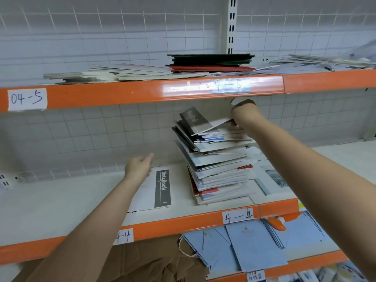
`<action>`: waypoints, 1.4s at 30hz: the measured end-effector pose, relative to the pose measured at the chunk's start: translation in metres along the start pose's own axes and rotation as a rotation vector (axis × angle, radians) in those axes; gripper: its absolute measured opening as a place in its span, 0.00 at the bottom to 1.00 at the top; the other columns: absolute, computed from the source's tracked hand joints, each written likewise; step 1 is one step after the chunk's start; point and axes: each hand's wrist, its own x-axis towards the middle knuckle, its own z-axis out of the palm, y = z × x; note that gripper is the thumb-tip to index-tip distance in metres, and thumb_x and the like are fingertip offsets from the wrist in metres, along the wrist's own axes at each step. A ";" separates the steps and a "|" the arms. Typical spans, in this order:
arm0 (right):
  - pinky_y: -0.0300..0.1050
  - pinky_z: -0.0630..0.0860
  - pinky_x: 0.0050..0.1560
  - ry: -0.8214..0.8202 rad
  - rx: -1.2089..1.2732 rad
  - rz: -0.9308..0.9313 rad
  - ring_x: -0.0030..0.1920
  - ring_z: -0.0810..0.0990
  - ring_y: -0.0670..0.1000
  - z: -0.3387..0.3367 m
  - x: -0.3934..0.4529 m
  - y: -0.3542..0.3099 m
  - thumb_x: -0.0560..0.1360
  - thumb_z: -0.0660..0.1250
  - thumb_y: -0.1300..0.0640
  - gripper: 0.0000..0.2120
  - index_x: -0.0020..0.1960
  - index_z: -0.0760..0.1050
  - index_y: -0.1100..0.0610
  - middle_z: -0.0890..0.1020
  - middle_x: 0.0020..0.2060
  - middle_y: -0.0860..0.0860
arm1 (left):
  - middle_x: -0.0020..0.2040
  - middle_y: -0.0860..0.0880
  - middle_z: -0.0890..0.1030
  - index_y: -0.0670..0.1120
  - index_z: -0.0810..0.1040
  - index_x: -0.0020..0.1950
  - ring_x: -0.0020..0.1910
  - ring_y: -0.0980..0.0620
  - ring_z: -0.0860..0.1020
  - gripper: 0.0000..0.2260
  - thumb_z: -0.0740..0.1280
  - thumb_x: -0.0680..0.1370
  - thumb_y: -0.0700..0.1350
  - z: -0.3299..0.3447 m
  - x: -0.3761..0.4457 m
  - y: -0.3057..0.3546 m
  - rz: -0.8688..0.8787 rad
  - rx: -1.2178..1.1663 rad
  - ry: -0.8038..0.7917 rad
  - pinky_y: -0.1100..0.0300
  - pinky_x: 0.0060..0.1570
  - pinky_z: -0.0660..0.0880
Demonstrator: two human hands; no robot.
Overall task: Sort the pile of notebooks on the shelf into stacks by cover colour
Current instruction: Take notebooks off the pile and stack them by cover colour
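The right hand [242,112] pinches the top grey notebook [198,121] off the pile [219,169] with its fingers, the left hand [139,167] hangs loose, and next it likely goes left onto the white notebook [154,190].

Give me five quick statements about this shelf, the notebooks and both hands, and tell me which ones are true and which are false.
1. The right hand pinches the grey notebook at the top of the pile. True.
2. The left hand holds a notebook. False: it hangs open above the shelf and holds nothing.
3. A white notebook with a dark Notebook band lies flat to the left of the pile. True.
4. The pile stands square and tidy. False: its notebooks are skewed and fan out at different angles.
5. The shelf label under the pile reads 04-5. False: it reads 4-4; the 04-5 label is on the shelf above.
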 end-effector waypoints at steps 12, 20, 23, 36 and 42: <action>0.48 0.78 0.43 -0.001 -0.293 -0.268 0.44 0.79 0.58 0.006 -0.011 0.008 0.77 0.63 0.51 0.15 0.50 0.78 0.63 0.81 0.44 0.58 | 0.58 0.39 0.77 0.37 0.67 0.68 0.45 0.48 0.78 0.17 0.59 0.78 0.34 -0.001 -0.019 0.091 -0.063 -0.730 -0.223 0.56 0.36 0.76; 0.43 0.70 0.37 -0.006 -0.633 -0.083 0.41 0.77 0.54 -0.011 -0.001 0.032 0.70 0.61 0.28 0.33 0.51 0.73 0.59 0.78 0.42 0.52 | 0.45 0.43 0.77 0.43 0.73 0.52 0.37 0.48 0.75 0.07 0.61 0.77 0.35 -0.046 0.008 -0.014 -0.168 -0.456 0.137 0.58 0.33 0.72; 0.49 0.72 0.50 -0.061 -0.657 -0.070 0.57 0.76 0.59 -0.013 0.004 0.031 0.70 0.59 0.27 0.40 0.66 0.71 0.59 0.77 0.59 0.56 | 0.47 0.42 0.78 0.42 0.76 0.55 0.39 0.45 0.76 0.11 0.61 0.75 0.32 -0.037 0.015 -0.054 -0.212 -0.312 0.134 0.55 0.39 0.74; 0.43 0.68 0.36 -0.029 -0.630 -0.011 0.36 0.73 0.54 -0.016 0.017 0.029 0.70 0.66 0.34 0.27 0.35 0.65 0.58 0.72 0.33 0.52 | 0.59 0.42 0.76 0.43 0.72 0.60 0.59 0.42 0.72 0.18 0.64 0.76 0.53 0.002 0.001 -0.106 -0.241 0.712 0.184 0.52 0.53 0.70; 0.41 0.64 0.28 0.120 -0.654 -0.028 0.31 0.70 0.53 -0.016 0.011 0.022 0.76 0.60 0.60 0.06 0.42 0.69 0.60 0.73 0.33 0.54 | 0.56 0.40 0.76 0.41 0.74 0.56 0.55 0.40 0.75 0.18 0.65 0.76 0.54 -0.003 0.014 -0.078 -0.194 0.517 0.176 0.52 0.49 0.72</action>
